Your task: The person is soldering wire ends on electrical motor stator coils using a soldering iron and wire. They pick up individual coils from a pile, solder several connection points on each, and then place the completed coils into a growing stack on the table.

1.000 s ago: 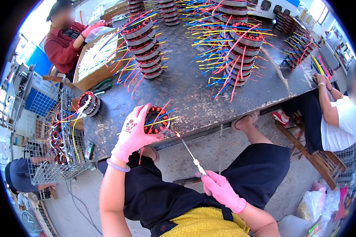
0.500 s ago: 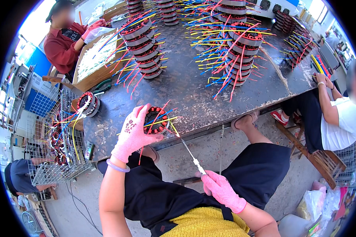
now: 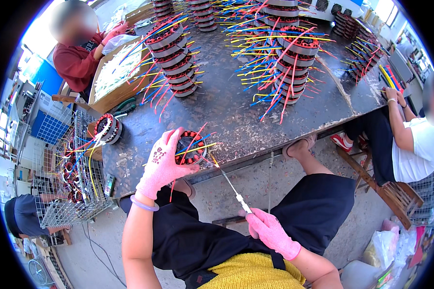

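Note:
At the table's near edge, my left hand (image 3: 163,161) in a pink glove is closed around a motor stator (image 3: 194,156). Its red and black windings face up, and red and yellow leads stick out to the right. My right hand (image 3: 274,234), also gloved in pink, grips a slim metal torch-like tool (image 3: 233,187) with a white collar; the fingers cover its handle. The tool slants up to the left, and its bright orange tip is close to the lead ends beside the stator. Whether the tip touches a lead is too fine to make out.
Tall stator stacks (image 3: 176,62) with leads sticking out stand across the worn dark table (image 3: 217,106). Another stator (image 3: 108,129) sits at the left corner, above a wire basket (image 3: 77,212). A carton (image 3: 123,79) holds white pieces. Co-workers sit left and right.
The tool's glowing tip has shifted slightly at the lead ends. My left hand and the stator stay nearly in place. The person at the left has moved their head and hands a little.

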Available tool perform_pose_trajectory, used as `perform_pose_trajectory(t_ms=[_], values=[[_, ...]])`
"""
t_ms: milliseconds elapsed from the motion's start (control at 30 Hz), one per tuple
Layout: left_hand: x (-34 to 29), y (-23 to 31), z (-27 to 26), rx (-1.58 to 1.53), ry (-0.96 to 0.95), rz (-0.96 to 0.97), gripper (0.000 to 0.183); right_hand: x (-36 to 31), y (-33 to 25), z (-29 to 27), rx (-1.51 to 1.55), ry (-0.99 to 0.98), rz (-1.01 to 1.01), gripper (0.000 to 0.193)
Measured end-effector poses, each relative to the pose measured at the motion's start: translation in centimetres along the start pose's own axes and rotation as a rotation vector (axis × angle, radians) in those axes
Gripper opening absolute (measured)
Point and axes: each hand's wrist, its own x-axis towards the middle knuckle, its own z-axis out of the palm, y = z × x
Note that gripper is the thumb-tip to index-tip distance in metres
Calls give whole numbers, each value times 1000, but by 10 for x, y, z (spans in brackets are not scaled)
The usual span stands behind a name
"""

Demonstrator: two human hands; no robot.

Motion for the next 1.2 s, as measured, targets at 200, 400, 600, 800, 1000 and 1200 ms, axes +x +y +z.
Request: perform_pose_trajectory(t_ms=[200,400,600,800,1000,1200], values=[[0,2,-1,-9,-6,-7,101,1,-3,2,-20,1,13,35],[0,1,0,1,-11,-12,101,0,2,3,102,3,-12,35],[0,3,-1,5,-22,-19,101,1,3,0,-19,3,-34,33],[-1,2,-1,9,-20,-29,101,-1,0,2,68,-10,-9,35],[0,1,1,3,-24,-24,101,-1,-4,3,43,-5,13,35],[1,2,0,-2,-25,-24,100,-2,-6,4,74,9,15,36]])
